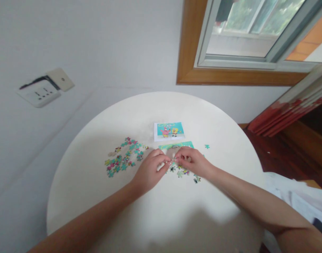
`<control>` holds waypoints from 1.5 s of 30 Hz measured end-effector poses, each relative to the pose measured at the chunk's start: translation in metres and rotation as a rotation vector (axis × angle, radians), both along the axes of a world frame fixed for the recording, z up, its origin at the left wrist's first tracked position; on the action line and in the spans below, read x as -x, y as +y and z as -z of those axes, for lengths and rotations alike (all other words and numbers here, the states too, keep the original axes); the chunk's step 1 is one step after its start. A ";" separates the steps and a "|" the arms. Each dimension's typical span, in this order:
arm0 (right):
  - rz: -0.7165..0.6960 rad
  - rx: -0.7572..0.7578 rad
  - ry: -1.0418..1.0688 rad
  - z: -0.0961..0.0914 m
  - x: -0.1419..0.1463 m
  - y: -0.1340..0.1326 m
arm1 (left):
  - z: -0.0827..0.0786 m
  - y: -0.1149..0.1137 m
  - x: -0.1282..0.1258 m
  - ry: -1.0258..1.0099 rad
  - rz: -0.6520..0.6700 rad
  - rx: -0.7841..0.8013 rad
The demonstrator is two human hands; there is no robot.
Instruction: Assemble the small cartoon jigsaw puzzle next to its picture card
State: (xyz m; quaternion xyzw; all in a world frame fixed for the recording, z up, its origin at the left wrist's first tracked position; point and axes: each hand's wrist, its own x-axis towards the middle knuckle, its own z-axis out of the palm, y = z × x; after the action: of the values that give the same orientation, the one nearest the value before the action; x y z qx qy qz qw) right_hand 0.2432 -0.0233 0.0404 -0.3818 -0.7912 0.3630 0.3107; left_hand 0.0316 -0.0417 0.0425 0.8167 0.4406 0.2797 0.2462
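Observation:
My left hand (150, 170) and my right hand (192, 160) meet at the middle of a round white table (97, 196), fingertips pinched together on a small jigsaw piece (173, 161). Under and behind them lies a partly assembled teal puzzle section (185, 144), partly hidden by my fingers. A heap of loose teal, pink and yellow pieces (124, 156) lies just left of my left hand. A few more pieces (183, 173) rest below my right hand. A small cartoon reference picture (168, 130) lies beyond the hands.
One stray teal piece (207, 146) sits to the right. A wall socket (42, 91) is on the white wall at left. A wood-framed window (245, 42) is at upper right, with red-and-white curtain fabric (289, 109) below it.

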 end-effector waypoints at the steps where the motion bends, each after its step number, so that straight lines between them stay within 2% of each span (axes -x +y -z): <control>1: 0.041 0.030 0.016 0.001 -0.001 0.001 | -0.002 0.001 -0.005 -0.001 0.008 0.001; 5: 0.136 0.163 0.005 -0.005 -0.018 0.015 | -0.007 0.009 -0.023 -0.006 0.042 -0.011; 10: 0.207 0.157 -0.036 -0.013 -0.040 0.031 | -0.005 0.024 -0.047 -0.050 0.035 0.010; 13: 0.160 0.175 -0.027 -0.011 -0.043 0.033 | -0.002 0.031 -0.057 -0.059 -0.018 -0.011; 17: 0.039 0.250 -0.008 -0.011 -0.044 0.032 | 0.005 0.034 -0.060 -0.135 0.031 -0.013; 21: -0.045 0.266 -0.042 -0.020 -0.047 0.029 | 0.013 0.034 -0.059 -0.160 0.043 -0.004; 30: -0.133 0.312 -0.161 -0.024 -0.057 0.031 | 0.015 0.039 -0.063 -0.112 0.059 -0.068; 33: -0.048 0.268 -0.243 -0.029 -0.072 0.036 | 0.012 0.037 -0.062 -0.076 0.019 -0.114; 35: 0.083 0.221 -0.316 -0.031 -0.082 0.039 | 0.011 0.032 -0.061 0.004 0.059 -0.159; 37: 0.164 0.205 -0.418 -0.032 -0.088 0.040 | 0.012 0.025 -0.061 0.117 0.175 -0.210; 40: 0.189 0.226 -0.567 -0.029 -0.085 0.039 | 0.017 0.015 -0.063 0.248 0.336 -0.294; 45: 0.198 0.258 -0.661 -0.023 -0.075 0.036 | 0.025 0.006 -0.067 0.339 0.410 -0.348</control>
State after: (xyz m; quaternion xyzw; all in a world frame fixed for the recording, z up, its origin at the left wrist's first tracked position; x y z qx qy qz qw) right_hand 0.3179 0.0123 0.0636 -0.5893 -0.7557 0.2851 0.0211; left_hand 0.0990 -0.0353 0.0179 0.9533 0.2473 0.1554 0.0773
